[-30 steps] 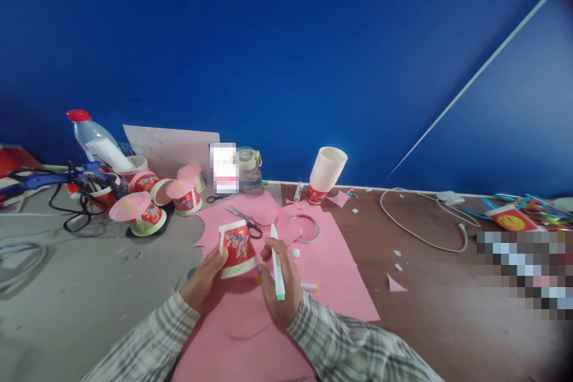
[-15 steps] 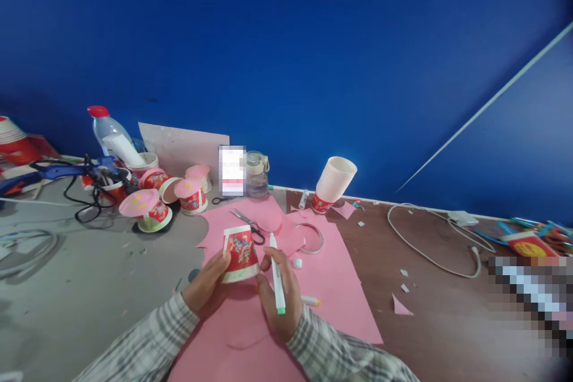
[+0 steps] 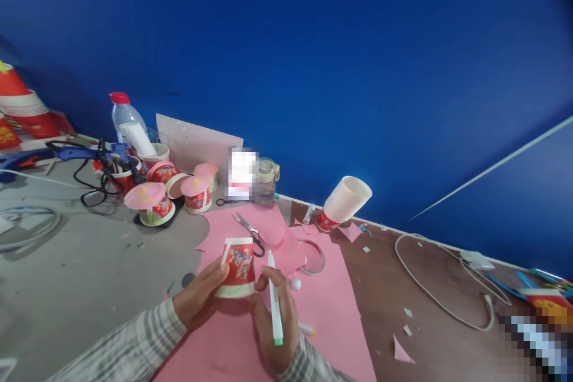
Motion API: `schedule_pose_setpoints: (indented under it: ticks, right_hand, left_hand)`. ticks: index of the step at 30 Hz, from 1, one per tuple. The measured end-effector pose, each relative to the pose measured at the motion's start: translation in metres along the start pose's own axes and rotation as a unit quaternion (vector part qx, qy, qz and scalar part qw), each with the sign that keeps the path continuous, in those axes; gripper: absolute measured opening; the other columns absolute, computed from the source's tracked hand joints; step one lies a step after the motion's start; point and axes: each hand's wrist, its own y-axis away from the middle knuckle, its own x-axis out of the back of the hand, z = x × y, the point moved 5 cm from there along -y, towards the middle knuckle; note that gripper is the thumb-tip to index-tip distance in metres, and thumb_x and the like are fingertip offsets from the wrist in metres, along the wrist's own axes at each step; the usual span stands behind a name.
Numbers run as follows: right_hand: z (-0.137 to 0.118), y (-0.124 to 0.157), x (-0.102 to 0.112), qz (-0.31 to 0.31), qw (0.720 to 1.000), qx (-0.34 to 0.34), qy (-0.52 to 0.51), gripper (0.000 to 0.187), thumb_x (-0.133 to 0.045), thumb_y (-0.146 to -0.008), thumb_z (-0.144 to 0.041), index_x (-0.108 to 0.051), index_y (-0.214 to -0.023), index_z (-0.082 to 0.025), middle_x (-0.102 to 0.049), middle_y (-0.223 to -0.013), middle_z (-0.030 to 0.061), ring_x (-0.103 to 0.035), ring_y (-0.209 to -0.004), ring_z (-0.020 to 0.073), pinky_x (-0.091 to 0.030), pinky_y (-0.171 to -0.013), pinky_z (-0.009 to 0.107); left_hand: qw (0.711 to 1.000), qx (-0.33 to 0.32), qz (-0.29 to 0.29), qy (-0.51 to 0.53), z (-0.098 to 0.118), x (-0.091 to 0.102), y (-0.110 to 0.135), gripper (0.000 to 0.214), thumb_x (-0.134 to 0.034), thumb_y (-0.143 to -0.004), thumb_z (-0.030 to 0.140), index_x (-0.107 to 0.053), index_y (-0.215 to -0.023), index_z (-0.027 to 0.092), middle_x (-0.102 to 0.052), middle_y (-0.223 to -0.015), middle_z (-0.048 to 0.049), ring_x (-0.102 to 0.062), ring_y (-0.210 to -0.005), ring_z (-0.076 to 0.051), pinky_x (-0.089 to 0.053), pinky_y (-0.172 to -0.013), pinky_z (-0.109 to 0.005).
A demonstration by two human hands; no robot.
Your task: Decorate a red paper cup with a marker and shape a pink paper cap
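Note:
My left hand (image 3: 200,293) grips a red and white paper cup (image 3: 240,268) by its left side; the cup is upside down, with green marks on its pale rim band. In my right hand (image 3: 280,316) is a white marker (image 3: 276,304) with a green end, tip pointing up and away. The right fingers are close to the cup's lower right edge; whether they touch it I cannot tell. Beneath both hands lies pink paper (image 3: 331,310). On it rest scissors (image 3: 250,233), a roll of tape (image 3: 319,256), a white cap (image 3: 295,284) and another marker (image 3: 307,329), partly covered.
Several decorated cups with pink discs (image 3: 145,196) stand at left, near a bottle (image 3: 128,116). A phone (image 3: 242,173) and a glass jar (image 3: 267,181) are behind the paper. A leaning cup stack (image 3: 344,202), a white cable (image 3: 430,298) and paper scraps (image 3: 401,351) lie right.
The view has tilted and shifted slightly. Both hands keep hold of the cup and the marker, and their position relative to each other has barely changed.

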Motion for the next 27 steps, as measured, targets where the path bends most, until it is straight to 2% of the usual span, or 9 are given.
schedule_pose_setpoints:
  ticks: [8, 14, 20, 24, 27]
  right_hand:
    - [0.008, 0.003, 0.001, 0.016, 1.0, -0.01, 0.001, 0.041, -0.059, -0.072, -0.01, -0.053, -0.109, -0.028, -0.059, -0.077, 0.0017, -0.061, -0.065, 0.0234, -0.056, -0.061, 0.035]
    - [0.013, 0.007, 0.001, 0.022, 1.0, -0.015, -0.014, 0.039, -0.057, -0.076, -0.013, -0.051, -0.111, -0.029, -0.06, -0.082, 0.003, -0.062, -0.071, 0.0254, -0.056, -0.069, 0.043]
    - [0.007, 0.002, 0.003, 0.054, 0.998, 0.025, -0.016, 0.033, -0.059, -0.077, -0.015, -0.054, -0.106, -0.03, -0.061, -0.074, 0.0002, -0.061, -0.063, 0.0233, -0.055, -0.061, 0.039]
    - [0.005, 0.003, 0.003, 0.064, 0.997, 0.046, -0.013, 0.032, -0.059, -0.077, -0.014, -0.055, -0.104, -0.03, -0.06, -0.073, 0.0002, -0.06, -0.062, 0.0228, -0.054, -0.055, 0.036]
    - [0.006, 0.005, 0.003, 0.065, 0.997, 0.04, -0.013, 0.031, -0.059, -0.076, -0.013, -0.056, -0.102, -0.029, -0.059, -0.075, 0.0008, -0.059, -0.06, 0.0227, -0.054, -0.05, 0.034]
  left_hand:
    - [1.0, 0.024, -0.005, 0.004, -0.006, 0.004, 0.0, 0.037, -0.06, -0.068, 0.026, -0.062, -0.104, 0.019, -0.07, -0.097, -0.0179, -0.058, -0.088, -0.04, -0.046, -0.073, -0.05]
    - [1.0, 0.015, -0.004, -0.008, -0.004, 0.0, 0.0, 0.039, -0.063, -0.066, 0.027, -0.063, -0.104, 0.02, -0.071, -0.096, -0.0166, -0.058, -0.089, -0.038, -0.045, -0.076, -0.05]
    - [0.999, 0.003, -0.001, -0.047, -0.001, -0.001, -0.001, 0.043, -0.065, -0.062, 0.034, -0.064, -0.102, 0.017, -0.071, -0.094, -0.0181, -0.057, -0.089, -0.04, -0.044, -0.076, -0.052]
    - [0.995, -0.041, 0.015, -0.087, 0.003, 0.001, -0.003, 0.04, -0.068, -0.059, 0.033, -0.067, -0.096, 0.018, -0.072, -0.094, -0.0166, -0.056, -0.092, -0.04, -0.044, -0.079, -0.049]
    - [0.995, -0.039, 0.006, -0.089, 0.005, -0.004, -0.004, 0.041, -0.07, -0.057, 0.03, -0.067, -0.096, 0.017, -0.072, -0.093, -0.0169, -0.057, -0.09, -0.04, -0.045, -0.076, -0.048]
